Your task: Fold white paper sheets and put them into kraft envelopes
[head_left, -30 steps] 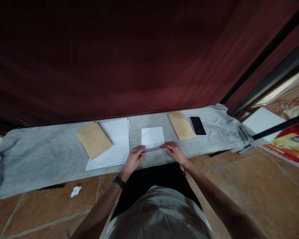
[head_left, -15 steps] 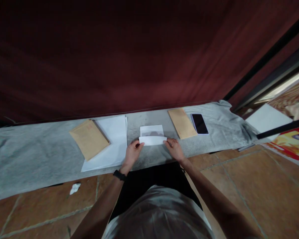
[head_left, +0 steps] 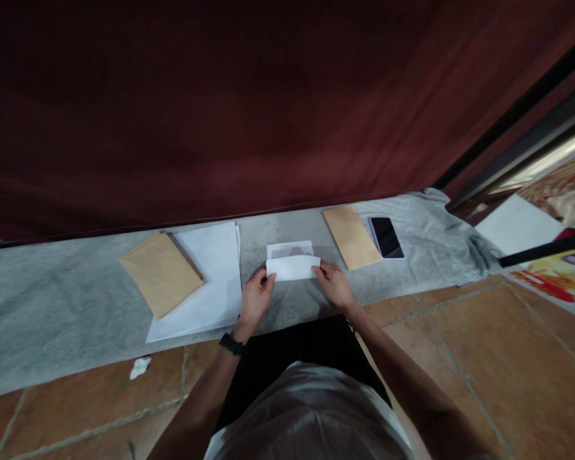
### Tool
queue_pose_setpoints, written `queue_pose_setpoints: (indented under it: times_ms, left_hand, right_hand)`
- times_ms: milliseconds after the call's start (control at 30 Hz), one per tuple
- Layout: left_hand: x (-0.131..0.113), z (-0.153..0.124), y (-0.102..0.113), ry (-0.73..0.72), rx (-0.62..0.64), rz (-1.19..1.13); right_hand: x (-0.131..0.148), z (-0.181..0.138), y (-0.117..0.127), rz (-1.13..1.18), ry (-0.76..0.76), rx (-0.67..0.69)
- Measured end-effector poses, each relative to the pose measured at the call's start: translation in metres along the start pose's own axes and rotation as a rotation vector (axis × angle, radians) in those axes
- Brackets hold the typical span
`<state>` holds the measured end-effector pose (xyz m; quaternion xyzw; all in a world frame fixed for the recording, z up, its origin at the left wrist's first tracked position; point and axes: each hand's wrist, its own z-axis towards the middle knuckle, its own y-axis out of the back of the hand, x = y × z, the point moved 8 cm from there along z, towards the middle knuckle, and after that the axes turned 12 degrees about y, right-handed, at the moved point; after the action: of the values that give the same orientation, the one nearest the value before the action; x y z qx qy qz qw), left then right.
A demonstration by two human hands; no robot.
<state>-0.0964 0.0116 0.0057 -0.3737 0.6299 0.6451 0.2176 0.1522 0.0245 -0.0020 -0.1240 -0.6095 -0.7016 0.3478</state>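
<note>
Between my two hands is a small folded sheet of white paper, its near part raised off the cloth-covered bench. My left hand pinches the left end of the paper between thumb and fingers. At the opposite end, my right hand pinches it the same way. The far part of the white paper shows behind the raised fold, with a shadow on it. To the right of my right hand lies a brown envelope. Left of my left hand, large white sheets lie partly under a stack of brown envelopes.
A grey cloth covers the long narrow bench. A phone lies right of the single envelope. Dark red fabric hangs behind the bench. A crumpled white scrap is on the tiled floor; a dark bar stands at right.
The raised flap of the paper has been lifted slightly away from me, covering more of the far part. Both hands keep their pinch. The view has shifted slightly.
</note>
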Motion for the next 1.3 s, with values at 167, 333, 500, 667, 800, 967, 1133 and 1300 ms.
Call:
queue_pose_setpoints:
  times_ms: [167,333,500,667,800,967,1133,1300]
  left_hand:
    - [-0.009,0.012,0.002,-0.009,-0.098,0.101]
    - [-0.019,0.024,0.001,0.014,-0.121,0.218]
    - [-0.021,0.029,-0.001,0.044,-0.137,0.345]
    - [-0.022,0.032,-0.001,0.101,-0.137,0.469]
    - [-0.023,0.035,-0.004,0.144,-0.097,0.524]
    - [-0.025,0.034,-0.008,0.12,-0.102,0.565]
    - [-0.028,0.031,-0.011,0.095,-0.106,0.588]
    - [-0.031,0.03,-0.011,0.095,-0.116,0.59]
  right_hand:
    - [0.0,0.012,0.004,-0.157,-0.147,0.006]
    - [0.003,0.025,0.006,-0.304,-0.196,0.034]
    - [0.005,0.034,0.004,-0.369,-0.216,0.056]
    - [0.005,0.04,0.0,-0.425,-0.234,0.092]
    - [0.008,0.043,-0.002,-0.464,-0.2,0.065]
    - [0.009,0.037,0.0,-0.413,-0.161,-0.025]
    - [0.04,0.031,0.0,-0.305,0.09,-0.151]
    - [0.074,0.017,-0.034,-0.176,0.306,0.03]
